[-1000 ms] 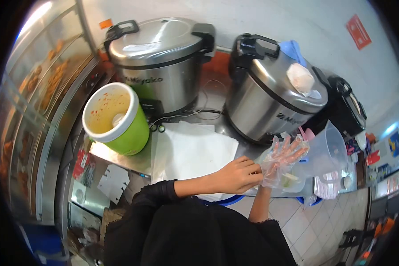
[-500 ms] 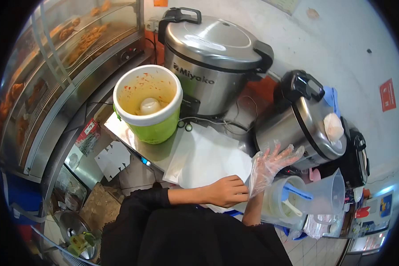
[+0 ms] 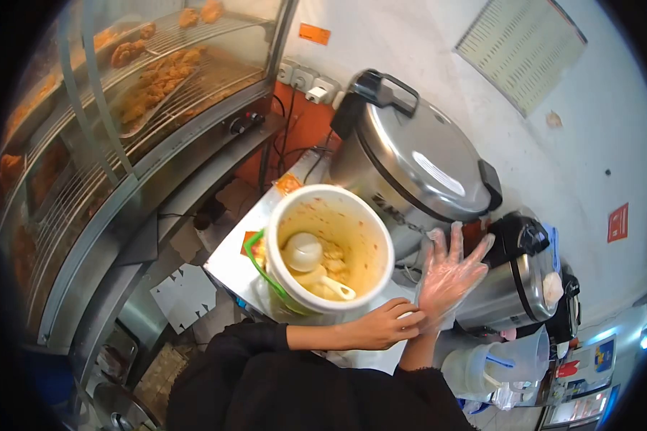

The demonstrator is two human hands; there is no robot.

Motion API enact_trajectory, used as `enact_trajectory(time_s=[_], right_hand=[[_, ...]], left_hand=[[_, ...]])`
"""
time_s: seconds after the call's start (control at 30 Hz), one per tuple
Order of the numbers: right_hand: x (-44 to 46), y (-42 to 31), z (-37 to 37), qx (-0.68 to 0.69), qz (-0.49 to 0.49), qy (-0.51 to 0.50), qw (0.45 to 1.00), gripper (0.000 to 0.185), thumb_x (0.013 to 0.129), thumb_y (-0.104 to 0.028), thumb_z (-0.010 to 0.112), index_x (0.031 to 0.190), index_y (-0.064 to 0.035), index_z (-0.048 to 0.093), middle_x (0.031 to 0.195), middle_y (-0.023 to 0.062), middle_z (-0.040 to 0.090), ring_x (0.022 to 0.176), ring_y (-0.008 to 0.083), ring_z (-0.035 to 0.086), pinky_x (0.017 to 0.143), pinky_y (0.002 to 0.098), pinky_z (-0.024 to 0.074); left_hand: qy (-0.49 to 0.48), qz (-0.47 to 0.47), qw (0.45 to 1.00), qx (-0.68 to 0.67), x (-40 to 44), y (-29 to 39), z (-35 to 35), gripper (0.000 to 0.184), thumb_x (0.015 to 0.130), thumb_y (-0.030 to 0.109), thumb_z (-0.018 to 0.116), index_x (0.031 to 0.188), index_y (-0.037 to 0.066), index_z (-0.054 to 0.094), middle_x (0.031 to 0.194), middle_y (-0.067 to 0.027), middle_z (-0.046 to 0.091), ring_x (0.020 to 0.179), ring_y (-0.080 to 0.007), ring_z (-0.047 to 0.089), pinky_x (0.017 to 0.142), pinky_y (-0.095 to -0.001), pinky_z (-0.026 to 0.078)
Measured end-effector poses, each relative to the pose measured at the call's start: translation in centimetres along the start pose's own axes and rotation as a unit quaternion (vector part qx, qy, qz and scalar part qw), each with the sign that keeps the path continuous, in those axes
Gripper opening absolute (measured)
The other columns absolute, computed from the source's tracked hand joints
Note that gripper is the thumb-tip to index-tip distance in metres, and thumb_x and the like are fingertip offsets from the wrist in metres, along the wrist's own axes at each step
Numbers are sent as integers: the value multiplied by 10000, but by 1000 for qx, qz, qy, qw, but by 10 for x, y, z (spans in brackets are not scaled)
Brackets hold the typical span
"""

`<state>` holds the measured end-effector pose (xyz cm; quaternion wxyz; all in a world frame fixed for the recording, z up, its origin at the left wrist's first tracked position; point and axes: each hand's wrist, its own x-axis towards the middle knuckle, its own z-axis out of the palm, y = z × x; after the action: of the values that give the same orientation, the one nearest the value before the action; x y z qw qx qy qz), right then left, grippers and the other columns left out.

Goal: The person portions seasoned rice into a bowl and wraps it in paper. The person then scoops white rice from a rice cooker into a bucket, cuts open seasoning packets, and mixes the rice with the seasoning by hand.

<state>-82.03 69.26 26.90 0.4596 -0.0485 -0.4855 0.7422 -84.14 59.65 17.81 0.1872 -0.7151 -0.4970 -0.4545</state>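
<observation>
My right hand (image 3: pixel 449 276) wears a clear plastic glove (image 3: pixel 438 296), its fingers spread apart and pointing up. My bare left hand (image 3: pixel 384 325) is closed at the right wrist, its fingers pinching the glove's cuff. Just left of both hands stands a green and white cooler jug (image 3: pixel 295 215), lidless, with red-orange smears on its inner wall. Inside it are yellowish food, a rounded whitish piece (image 3: pixel 303 251) and a scoop with a cream handle (image 3: pixel 338 289). White paper sheets lie partly hidden beneath my left hand.
A big steel rice cooker (image 3: pixel 417 158) stands behind the jug, a smaller cooker (image 3: pixel 507 287) to its right. Clear tubs with utensils (image 3: pixel 474 370) sit at lower right. The glass cabinet (image 3: pixel 158 86) at left holds fried food.
My view has turned and come closer to the cooler jug, so the scoop inside now shows. My gloved fingers have spread wider and point more upward. My left hand stays at the cuff.
</observation>
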Motion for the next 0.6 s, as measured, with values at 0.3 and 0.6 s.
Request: enact_trajectory(time_s=[0.3,0.6], right_hand=[[246,91,138,-741,-461,-278,401,512,741,-84,496,1233,-177,385,881,93,570,804,242,558,836,383,401],[320,101,144,-765,-299,-437,367,573,721,-47,437,1248,-263,372,886,128,569,750,288,572,670,376,473]], left_hand=[[104,-145,983,44,-39,-31,-155,257,670,144,639,915,127,565,1090,-100,481,1060,-260,443,926,-435,319],[72,-250,964,58,-61,-67,-159,279,687,178,638,944,105,558,1046,-100,510,1040,-263,463,913,-436,334]])
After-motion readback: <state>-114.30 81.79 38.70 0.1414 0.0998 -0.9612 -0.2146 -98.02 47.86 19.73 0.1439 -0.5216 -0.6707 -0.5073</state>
